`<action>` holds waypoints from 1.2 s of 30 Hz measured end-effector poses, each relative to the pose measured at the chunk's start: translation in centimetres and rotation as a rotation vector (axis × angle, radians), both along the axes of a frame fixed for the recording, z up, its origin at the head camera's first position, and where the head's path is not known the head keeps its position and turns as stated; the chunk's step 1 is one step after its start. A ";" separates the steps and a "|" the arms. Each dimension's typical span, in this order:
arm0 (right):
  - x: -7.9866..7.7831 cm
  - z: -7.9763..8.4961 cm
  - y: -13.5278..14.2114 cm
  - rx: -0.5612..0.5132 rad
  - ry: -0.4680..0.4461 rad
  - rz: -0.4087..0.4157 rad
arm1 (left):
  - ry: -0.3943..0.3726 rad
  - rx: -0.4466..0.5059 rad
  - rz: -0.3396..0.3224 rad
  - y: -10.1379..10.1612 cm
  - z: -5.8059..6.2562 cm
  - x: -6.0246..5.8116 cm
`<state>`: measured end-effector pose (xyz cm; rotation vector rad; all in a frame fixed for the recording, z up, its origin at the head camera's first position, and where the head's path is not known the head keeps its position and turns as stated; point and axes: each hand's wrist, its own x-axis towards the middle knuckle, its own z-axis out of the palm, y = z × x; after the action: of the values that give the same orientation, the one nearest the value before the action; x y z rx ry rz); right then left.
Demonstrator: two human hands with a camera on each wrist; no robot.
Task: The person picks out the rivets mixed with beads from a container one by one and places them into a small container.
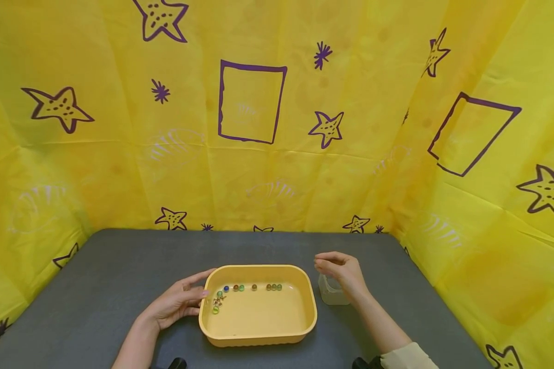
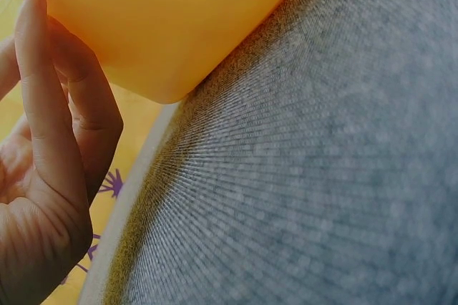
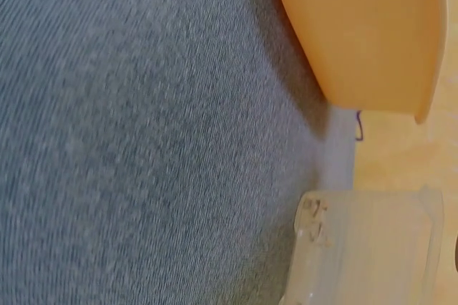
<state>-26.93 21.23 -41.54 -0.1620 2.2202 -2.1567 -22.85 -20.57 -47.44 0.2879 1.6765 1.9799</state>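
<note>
A yellow plastic tub [image 1: 258, 325] stands on the dark table. My left hand [image 1: 177, 302] grips its left side, the thumb at the rim and the fingers against the outer wall. In the left wrist view, the fingers [image 2: 50, 126] touch the tub wall [image 2: 164, 33]. Inside the tub, several glass marbles [image 1: 274, 287] lie along the far side and left end, beside small gold-coloured pieces [image 1: 219, 302]. My right hand [image 1: 343, 274] hovers above a translucent container [image 1: 334, 297], fingertips and thumb together; whether something small sits between them is hidden.
In the right wrist view, small brownish things [image 3: 313, 208] show through the wall of the translucent container, which stands just right of the tub. A yellow patterned curtain [image 1: 258, 169] borders the grey table [image 1: 166, 251] at the back and sides.
</note>
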 end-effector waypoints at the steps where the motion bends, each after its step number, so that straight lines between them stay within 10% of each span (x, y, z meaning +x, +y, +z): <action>1: 0.0 0.0 -0.2 0.002 -0.003 0.002 | 0.000 0.000 0.001 0.0 0.0 0.0; 36: 0.9 -0.8 -8.6 0.004 -0.043 0.168 | -0.006 0.008 0.008 0.0 0.1 0.2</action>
<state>-26.08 12.66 -42.32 -0.2888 2.1046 -2.0491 -22.68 -20.61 -47.29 0.2787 1.6686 1.9917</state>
